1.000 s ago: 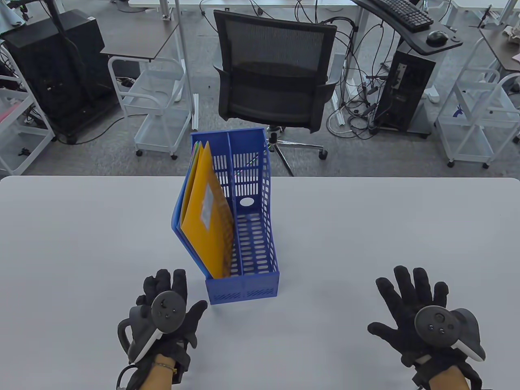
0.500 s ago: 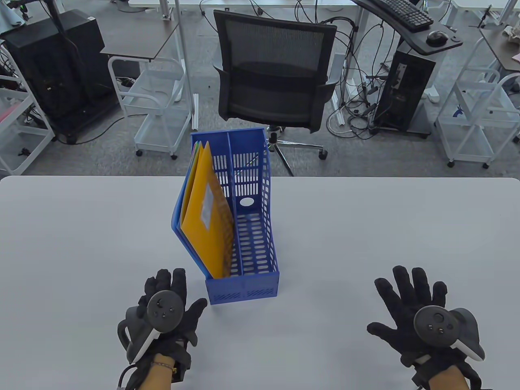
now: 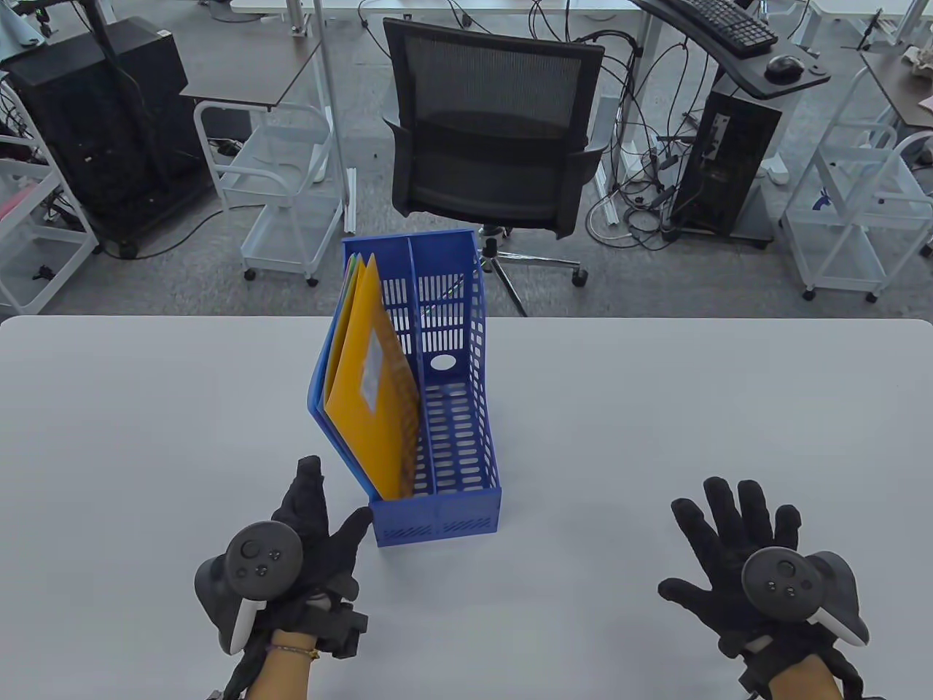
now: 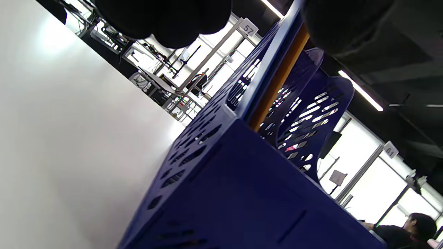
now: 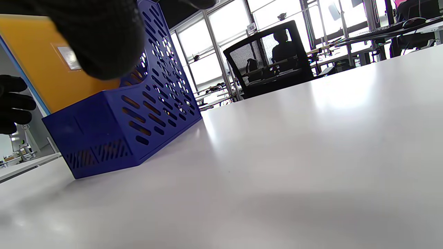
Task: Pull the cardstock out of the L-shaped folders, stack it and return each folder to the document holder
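Note:
A blue perforated document holder stands mid-table with two slots. Its left slot holds an orange folder with a white label, and other folders' edges show behind it. The right slot looks empty. My left hand is just left of the holder's near corner, fingers straight and pointing forward, thumb tip close to the corner; contact is unclear. My right hand lies flat on the table far to the right, fingers spread. The holder fills the left wrist view, and the holder shows at the left of the right wrist view.
The white table reaches to the far edge behind the holder. Beyond it stand a black mesh office chair, white carts and computer desks. A person sits in the background of the left wrist view.
My left hand has lifted, turned onto its edge and slid forward toward the holder's near left corner. The right hand and the holder have not moved.

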`<move>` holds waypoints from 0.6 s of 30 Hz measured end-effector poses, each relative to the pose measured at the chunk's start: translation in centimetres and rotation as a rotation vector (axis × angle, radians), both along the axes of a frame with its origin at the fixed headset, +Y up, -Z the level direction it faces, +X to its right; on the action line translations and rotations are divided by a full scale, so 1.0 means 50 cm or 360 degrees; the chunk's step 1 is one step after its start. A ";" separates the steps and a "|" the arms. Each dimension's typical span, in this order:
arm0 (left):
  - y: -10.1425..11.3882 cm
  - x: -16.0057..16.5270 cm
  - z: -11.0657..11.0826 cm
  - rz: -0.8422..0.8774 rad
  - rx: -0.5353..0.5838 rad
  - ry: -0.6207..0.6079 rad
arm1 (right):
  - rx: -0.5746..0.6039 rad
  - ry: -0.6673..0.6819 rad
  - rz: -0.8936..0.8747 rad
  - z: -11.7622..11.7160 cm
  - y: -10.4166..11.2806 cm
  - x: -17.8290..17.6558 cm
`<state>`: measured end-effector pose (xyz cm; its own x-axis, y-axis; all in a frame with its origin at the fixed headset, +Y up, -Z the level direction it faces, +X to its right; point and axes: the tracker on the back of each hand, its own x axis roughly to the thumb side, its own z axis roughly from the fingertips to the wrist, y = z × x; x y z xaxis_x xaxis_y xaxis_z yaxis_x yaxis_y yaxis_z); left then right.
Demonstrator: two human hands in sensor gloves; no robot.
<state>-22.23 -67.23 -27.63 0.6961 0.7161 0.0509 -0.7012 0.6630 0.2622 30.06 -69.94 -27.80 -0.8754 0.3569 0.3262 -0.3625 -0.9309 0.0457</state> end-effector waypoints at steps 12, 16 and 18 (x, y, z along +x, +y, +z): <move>0.007 -0.011 -0.055 0.0209 -0.0126 0.0007 | -0.0036 0.0002 -0.0007 -0.008 -0.005 0.001; 0.001 -0.005 -0.076 0.0229 -0.0177 -0.0027 | -0.0043 0.0006 -0.0020 -0.012 -0.005 0.001; 0.000 -0.001 -0.084 0.0218 -0.0176 -0.0048 | -0.0053 0.0006 -0.0029 -0.014 -0.006 0.002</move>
